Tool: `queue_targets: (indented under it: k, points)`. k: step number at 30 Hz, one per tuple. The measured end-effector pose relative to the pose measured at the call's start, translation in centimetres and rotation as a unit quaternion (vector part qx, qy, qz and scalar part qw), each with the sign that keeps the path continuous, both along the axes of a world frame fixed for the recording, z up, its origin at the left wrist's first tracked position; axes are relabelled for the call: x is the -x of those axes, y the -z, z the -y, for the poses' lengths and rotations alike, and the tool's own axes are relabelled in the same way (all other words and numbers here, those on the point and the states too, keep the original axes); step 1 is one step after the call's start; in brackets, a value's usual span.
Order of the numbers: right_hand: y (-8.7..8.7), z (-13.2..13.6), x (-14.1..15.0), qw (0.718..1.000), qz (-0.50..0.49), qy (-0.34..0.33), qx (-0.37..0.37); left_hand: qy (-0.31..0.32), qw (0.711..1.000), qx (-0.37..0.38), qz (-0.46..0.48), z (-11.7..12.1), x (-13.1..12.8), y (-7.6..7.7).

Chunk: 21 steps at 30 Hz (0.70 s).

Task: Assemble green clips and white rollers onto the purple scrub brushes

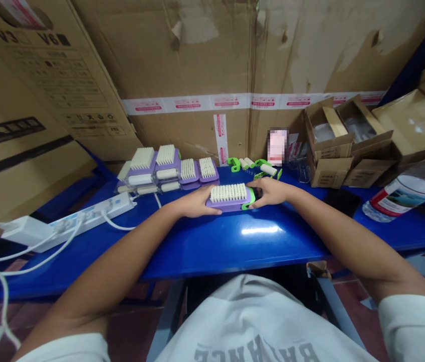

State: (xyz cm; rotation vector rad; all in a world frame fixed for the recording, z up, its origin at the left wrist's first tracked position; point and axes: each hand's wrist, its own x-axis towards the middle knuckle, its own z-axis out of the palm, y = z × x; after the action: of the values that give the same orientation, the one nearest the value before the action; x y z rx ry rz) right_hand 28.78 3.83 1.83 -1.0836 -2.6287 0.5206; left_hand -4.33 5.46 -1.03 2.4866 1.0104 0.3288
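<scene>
Both my hands are on a purple brush with cream bristles (229, 196), which lies bristles-up on the blue table (212, 246). My left hand (197, 202) grips its left end. My right hand (269, 192) covers its right end, against a bright green plastic piece (248, 204) fitted there. Beyond my hands, several similar purple brushes (167, 163) stand in stacks and rows, some with white undersides showing. To their right lie small green-and-white plastic parts (261, 168).
A white power strip (88, 219) with a plugged-in adapter and white cables lies at the left. Cardboard sheets form the back wall. Open cardboard boxes (348, 136) stand at the right, near a plastic bottle (410, 188) and a dark flat object (342, 201).
</scene>
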Motion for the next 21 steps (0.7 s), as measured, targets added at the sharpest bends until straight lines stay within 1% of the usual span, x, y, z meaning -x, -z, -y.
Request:
queue_targets:
  k: [9,17,21]
  points:
    - [-0.11,0.11,0.14,1.0,0.007,0.011,0.001,-0.003,1.0,0.003,-0.006,-0.02,0.11,0.05]
    - [0.14,-0.07,0.07,1.0,0.007,0.001,-0.014,-0.005,1.0,-0.006,0.001,-0.18,0.2,0.33]
    - [0.13,0.01,0.07,1.0,0.009,0.008,-0.015,0.004,1.0,-0.007,0.005,-0.25,0.22,0.38]
